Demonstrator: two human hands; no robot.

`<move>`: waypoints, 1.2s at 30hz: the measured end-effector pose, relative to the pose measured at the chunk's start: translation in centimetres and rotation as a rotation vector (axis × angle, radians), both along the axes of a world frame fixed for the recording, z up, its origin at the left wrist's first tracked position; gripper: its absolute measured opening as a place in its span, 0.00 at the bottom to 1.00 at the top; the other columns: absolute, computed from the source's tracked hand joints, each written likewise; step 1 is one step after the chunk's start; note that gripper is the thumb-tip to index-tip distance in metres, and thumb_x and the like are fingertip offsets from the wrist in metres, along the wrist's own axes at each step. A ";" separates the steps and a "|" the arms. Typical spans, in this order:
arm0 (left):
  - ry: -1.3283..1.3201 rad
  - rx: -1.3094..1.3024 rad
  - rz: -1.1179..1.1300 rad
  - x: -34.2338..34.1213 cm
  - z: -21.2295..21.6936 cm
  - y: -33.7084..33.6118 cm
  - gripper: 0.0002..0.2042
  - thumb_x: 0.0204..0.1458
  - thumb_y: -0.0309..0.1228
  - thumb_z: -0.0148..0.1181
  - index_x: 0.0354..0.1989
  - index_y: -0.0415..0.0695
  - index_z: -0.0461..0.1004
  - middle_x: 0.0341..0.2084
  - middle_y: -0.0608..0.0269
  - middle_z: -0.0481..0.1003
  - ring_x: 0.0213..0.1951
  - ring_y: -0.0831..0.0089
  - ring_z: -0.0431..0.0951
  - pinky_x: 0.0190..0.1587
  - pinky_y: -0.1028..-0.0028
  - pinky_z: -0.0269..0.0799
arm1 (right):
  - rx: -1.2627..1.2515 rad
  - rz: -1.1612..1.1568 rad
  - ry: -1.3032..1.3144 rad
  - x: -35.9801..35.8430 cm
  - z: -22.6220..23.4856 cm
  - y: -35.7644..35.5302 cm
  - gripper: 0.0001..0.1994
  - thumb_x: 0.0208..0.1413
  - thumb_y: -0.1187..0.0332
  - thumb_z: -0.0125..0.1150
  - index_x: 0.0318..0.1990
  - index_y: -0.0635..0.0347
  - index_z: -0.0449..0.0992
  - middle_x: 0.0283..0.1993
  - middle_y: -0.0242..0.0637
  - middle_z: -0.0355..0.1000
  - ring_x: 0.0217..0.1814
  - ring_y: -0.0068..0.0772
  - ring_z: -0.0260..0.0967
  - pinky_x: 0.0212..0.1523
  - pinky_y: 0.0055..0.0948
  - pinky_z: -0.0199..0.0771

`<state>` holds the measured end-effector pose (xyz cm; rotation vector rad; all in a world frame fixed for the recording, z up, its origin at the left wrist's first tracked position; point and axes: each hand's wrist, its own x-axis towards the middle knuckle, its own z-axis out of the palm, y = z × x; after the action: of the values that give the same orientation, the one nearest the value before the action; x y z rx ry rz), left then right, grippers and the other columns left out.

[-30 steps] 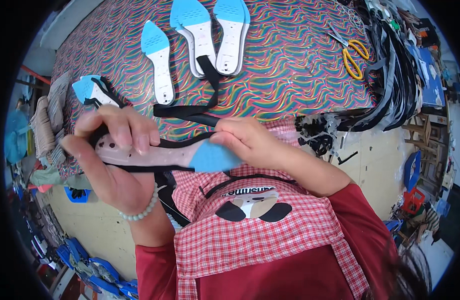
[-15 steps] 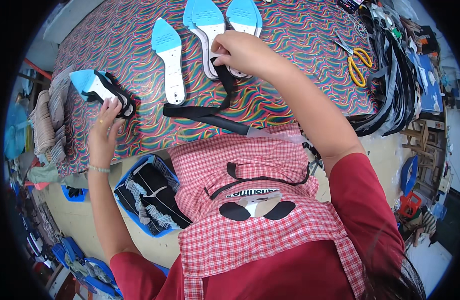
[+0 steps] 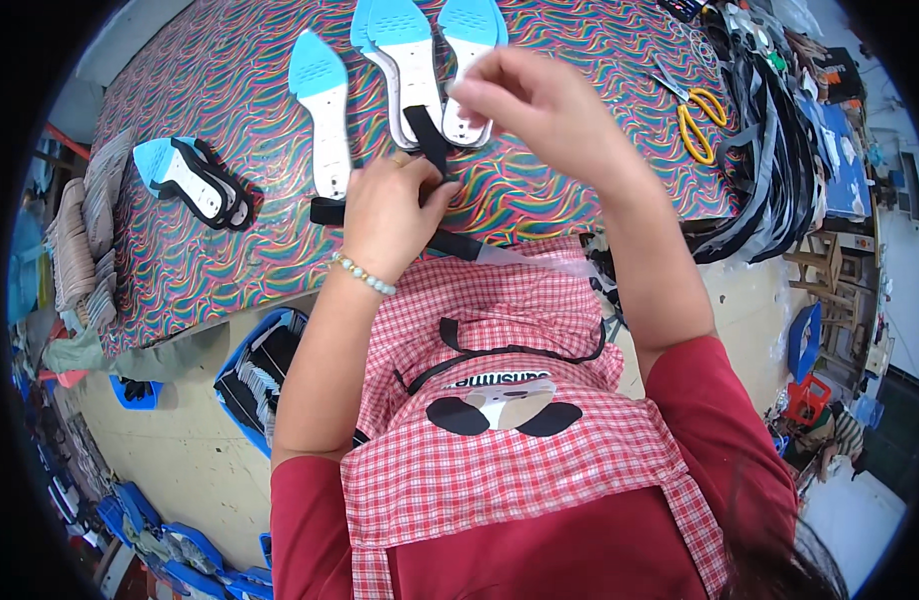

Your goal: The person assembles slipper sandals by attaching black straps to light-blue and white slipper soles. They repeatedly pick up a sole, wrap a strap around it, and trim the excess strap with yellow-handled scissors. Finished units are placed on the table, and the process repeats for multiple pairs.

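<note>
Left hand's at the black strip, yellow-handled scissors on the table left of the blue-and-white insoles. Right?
Not quite: the scissors lie to the right of the blue-and-white insoles, as the head view shows. The rest holds: the left hand is at the black strip, and the yellow-handled scissors are on the table.

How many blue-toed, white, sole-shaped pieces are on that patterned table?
7 visible: a black-edged pair at left, a single blue-toed white piece right of it, then an overlapping pair and another pair further right. More may be hidden underneath.
</note>
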<state>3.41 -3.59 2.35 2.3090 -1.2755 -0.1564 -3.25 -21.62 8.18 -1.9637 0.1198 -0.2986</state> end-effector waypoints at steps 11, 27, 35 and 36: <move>1.808 -1.576 -0.124 10.2 6.2 10.2 0.02 0.54 0.18 0.48 0.32 0.37 0.63 0.25 0.65 0.65 0.27 0.78 0.66 0.32 0.79 0.65 | 0.484 0.434 0.491 -10.1 -4.1 6.6 0.15 0.63 0.61 0.51 0.49 0.62 0.73 0.24 0.25 0.66 0.24 0.15 0.62 0.26 0.18 0.64; 1.267 -0.549 0.254 -4.3 9.0 10.0 0.16 0.61 0.34 0.47 0.53 0.38 0.66 0.19 0.74 0.63 0.14 0.89 0.54 0.14 0.85 0.45 | -0.390 -0.498 0.137 -24.2 -1.4 -1.3 0.24 0.50 0.76 0.59 0.58 0.62 0.67 0.62 0.47 0.62 0.63 0.45 0.61 0.61 0.37 0.60; 0.720 0.069 -0.311 -6.8 12.5 9.8 0.12 0.60 0.31 0.48 0.40 0.34 0.74 0.18 0.59 0.71 0.22 0.70 0.74 0.26 0.69 0.68 | -0.437 0.626 -0.074 -9.8 5.2 5.3 0.18 0.50 0.61 0.64 0.49 0.51 0.75 0.37 0.36 0.74 0.35 0.38 0.72 0.37 0.32 0.72; 0.736 0.084 -0.281 -6.3 12.4 10.5 0.11 0.59 0.30 0.49 0.41 0.34 0.74 0.18 0.60 0.71 0.21 0.70 0.74 0.26 0.70 0.68 | -0.348 0.547 -0.222 -9.8 4.5 4.7 0.12 0.50 0.64 0.64 0.43 0.51 0.78 0.31 0.35 0.74 0.28 0.35 0.72 0.27 0.28 0.71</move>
<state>-2.90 6.94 14.79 1.8281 -1.1812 -1.0590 -13.05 -16.97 12.67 -2.1959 -0.6421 -0.1797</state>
